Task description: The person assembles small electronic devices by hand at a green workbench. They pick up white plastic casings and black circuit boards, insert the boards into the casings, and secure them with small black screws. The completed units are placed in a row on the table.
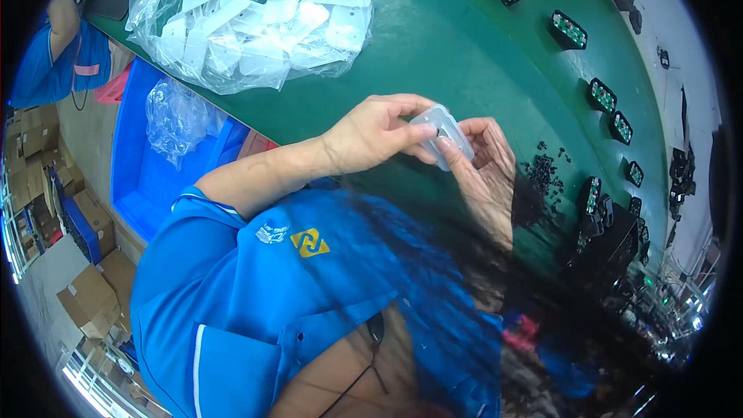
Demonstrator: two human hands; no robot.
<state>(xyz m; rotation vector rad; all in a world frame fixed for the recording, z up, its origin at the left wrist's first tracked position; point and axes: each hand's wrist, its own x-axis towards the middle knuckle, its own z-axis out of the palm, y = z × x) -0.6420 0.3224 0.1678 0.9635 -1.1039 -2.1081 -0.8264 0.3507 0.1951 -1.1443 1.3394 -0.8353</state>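
Observation:
A translucent white plastic cover (447, 119) with rounded corners is held between both hands above the green table. My left hand (375, 133) grips its left side, with the thumb laid on the face. From the right, my right hand (487, 166) is closed on the cover too, its thumb pressed against the inner face. A small dark spot shows between the two thumbtips; whether it is a hole or a small part I cannot tell. Right of my right hand lies a loose pile of tiny black parts (544, 174).
A clear bag (340, 62) of similar covers lies at the far left of the green table (433, 39). Several black housings with green circuit boards (570, 29) line the right side. A blue bin (139, 186) stands beside the table; a co-worker's blue sleeve (46, 70) shows beyond. Dark hair blurs the lower right.

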